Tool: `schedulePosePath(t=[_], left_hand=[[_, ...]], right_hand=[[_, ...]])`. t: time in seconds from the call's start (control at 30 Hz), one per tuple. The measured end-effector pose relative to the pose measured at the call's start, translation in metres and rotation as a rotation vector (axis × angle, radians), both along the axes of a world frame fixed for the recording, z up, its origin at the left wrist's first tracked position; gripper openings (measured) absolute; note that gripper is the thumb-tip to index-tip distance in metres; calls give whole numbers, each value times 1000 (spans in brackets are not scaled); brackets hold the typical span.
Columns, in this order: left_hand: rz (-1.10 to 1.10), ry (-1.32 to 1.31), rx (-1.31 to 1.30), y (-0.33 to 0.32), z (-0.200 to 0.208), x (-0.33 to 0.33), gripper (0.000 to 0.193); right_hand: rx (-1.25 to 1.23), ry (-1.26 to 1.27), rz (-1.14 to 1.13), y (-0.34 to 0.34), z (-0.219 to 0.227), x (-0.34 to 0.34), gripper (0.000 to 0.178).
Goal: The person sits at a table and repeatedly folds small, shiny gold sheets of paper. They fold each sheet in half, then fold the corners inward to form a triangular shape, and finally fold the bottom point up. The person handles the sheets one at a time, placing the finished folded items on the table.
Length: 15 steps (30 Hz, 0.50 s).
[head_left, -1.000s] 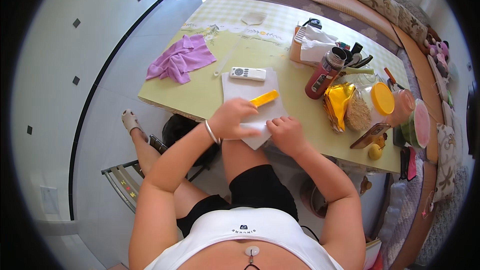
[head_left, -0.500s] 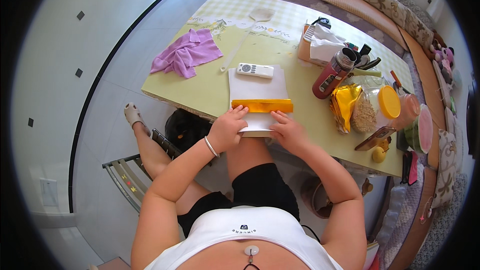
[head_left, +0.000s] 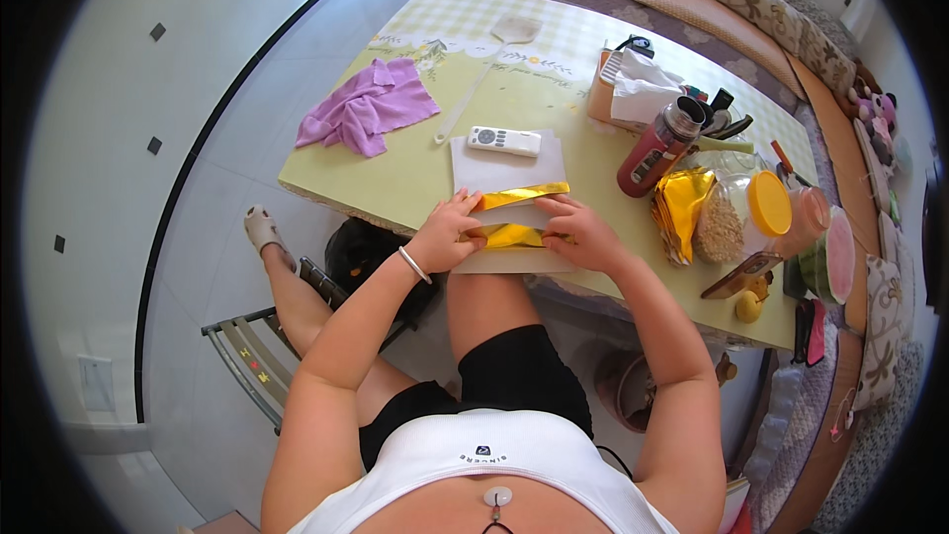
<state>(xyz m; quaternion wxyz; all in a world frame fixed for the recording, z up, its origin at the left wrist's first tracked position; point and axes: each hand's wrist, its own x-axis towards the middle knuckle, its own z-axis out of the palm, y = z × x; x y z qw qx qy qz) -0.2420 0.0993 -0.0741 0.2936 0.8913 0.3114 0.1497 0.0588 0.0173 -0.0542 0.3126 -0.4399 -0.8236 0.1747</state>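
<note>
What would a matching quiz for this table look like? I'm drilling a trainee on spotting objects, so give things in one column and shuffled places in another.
Things:
1. crumpled purple cloth
2. white remote control
3. folded gold foil sheet
4. clear jar with orange lid

Places:
A. under both hands
B. right part of the table
C. far end of the white paper
D. left part of the table

Pairs: 1-D, 2-C, 3-A, 4-B

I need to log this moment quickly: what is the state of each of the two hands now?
Left hand: closed, fingers pinching the gold foil sheet at its left end.
Right hand: pressing on the same gold foil sheet, fingers bent.
</note>
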Motion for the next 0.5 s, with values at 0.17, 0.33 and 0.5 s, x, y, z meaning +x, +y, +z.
schedulePosePath(t=[0.17,0.33,0.5], left_hand=[[173,-138,-36,-3,-9,7,19],[439,-22,188,-9,-6,9,23],[402,-113,660,-31,20,31,36]], right_hand=[[-323,300,-133,26,-20,11,14],[-294,268,-374,40,-16,-4,20],[-144,97,-503,44,-21,-23,20]])
